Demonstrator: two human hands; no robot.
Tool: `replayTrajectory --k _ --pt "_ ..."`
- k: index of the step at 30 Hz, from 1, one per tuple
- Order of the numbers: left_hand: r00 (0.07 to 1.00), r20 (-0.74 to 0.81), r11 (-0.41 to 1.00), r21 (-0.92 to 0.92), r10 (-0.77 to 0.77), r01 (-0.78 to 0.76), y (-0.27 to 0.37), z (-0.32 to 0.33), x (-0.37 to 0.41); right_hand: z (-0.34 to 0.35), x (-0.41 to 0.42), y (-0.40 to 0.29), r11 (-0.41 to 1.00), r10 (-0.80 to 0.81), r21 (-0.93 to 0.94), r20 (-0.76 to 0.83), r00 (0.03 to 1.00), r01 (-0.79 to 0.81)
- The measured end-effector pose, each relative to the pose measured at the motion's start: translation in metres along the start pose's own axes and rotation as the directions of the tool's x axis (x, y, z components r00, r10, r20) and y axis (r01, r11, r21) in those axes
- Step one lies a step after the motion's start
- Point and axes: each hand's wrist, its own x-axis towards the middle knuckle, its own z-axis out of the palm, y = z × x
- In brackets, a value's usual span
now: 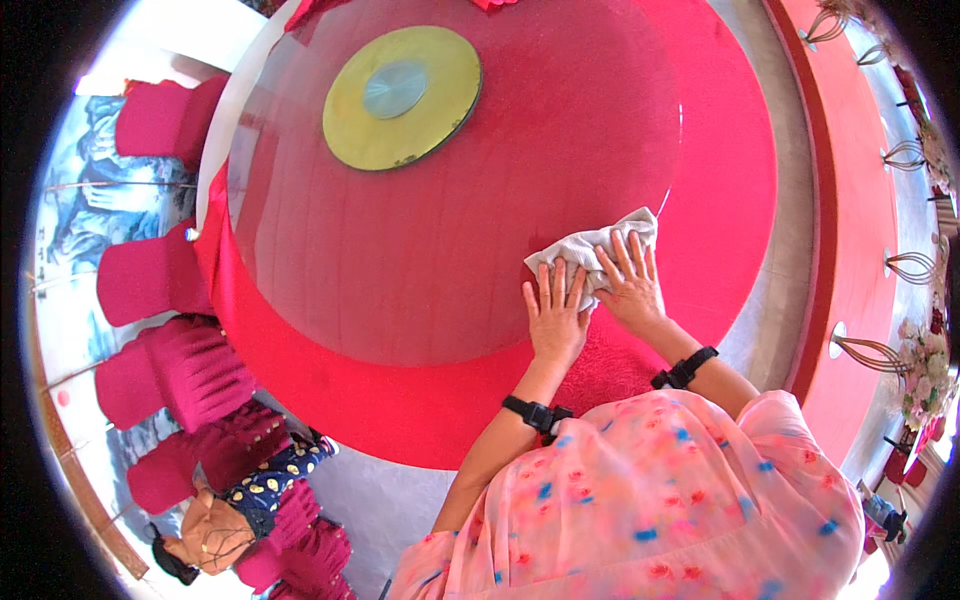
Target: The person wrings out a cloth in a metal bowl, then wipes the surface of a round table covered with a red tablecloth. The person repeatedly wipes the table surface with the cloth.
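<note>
A crumpled light grey cloth (581,251) lies on the round glass turntable top (420,285), near its edge on the side close to me. My left hand (556,319) is laid on the cloth's left part, palm down, fingers spread. Just right of it, my right hand (632,289) presses flat on the cloth's right part, its fingers also spread. Black straps circle both wrists. Beneath the glass spreads a red tablecloth (739,187). A yellow disc (450,90) with a silvery centre (394,90) shows at the glass's upper left.
Chairs with magenta covers (139,281) line the table's left side. A person (217,529) is among the chairs at lower left. Along the right runs a red raised platform (855,300) with wire stands (870,356) and flowers (922,375). Grey floor (367,510) shows below the table.
</note>
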Motion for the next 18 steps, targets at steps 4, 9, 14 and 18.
replayTrajectory --k 4,9,14,18 --pt "0.993 -0.014 0.993 0.000 -0.114 0.114 -0.030 -0.015 -0.015 0.008 0.016 -0.031 0.996 -0.049 0.075 -0.027 0.998 0.051" --pt "0.943 -0.100 0.938 0.113 -0.319 0.329 -0.119 -0.020 -0.102 0.044 0.023 -0.125 0.917 -0.385 0.104 -0.016 0.923 0.385" --pt "0.892 -0.047 0.887 0.098 -0.449 0.452 -0.149 -0.023 -0.148 0.044 0.028 -0.165 0.850 -0.510 0.177 0.044 0.859 0.496" --pt "0.910 -0.117 0.912 0.051 -0.398 0.406 -0.149 -0.003 -0.149 0.050 0.021 -0.154 0.847 -0.512 0.167 0.004 0.859 0.504"
